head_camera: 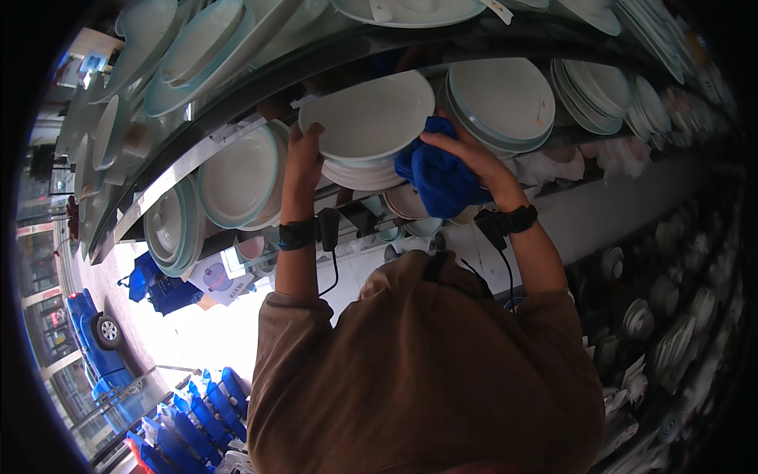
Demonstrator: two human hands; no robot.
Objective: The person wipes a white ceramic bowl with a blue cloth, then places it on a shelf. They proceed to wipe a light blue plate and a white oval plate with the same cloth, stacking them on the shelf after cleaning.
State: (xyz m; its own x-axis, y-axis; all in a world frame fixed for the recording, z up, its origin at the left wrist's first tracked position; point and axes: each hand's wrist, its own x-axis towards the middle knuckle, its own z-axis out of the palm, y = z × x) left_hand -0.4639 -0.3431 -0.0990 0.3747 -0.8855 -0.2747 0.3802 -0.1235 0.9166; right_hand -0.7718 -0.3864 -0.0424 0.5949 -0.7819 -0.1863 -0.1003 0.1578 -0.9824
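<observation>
A large oval white ceramic plate [370, 118] lies tilted on a stack of white plates [361, 176] at the shelf. My left hand [304, 153] grips its left edge, with the thumb over the rim. In my right hand [474, 159] is a bunched blue cloth [441, 178], held against the plate's right edge. Some of my right fingers are hidden behind the cloth and the plate. Each wrist wears a black strap with a small device and a cable.
Rimmed plates [240, 178] stand close on the left, oval plates [503, 98] on the right. A dark shelf edge [331, 50] runs above my hands, with more dishes on it. Bowls [408, 201] sit lower down. Shelves of crockery [639, 320] are on the right side.
</observation>
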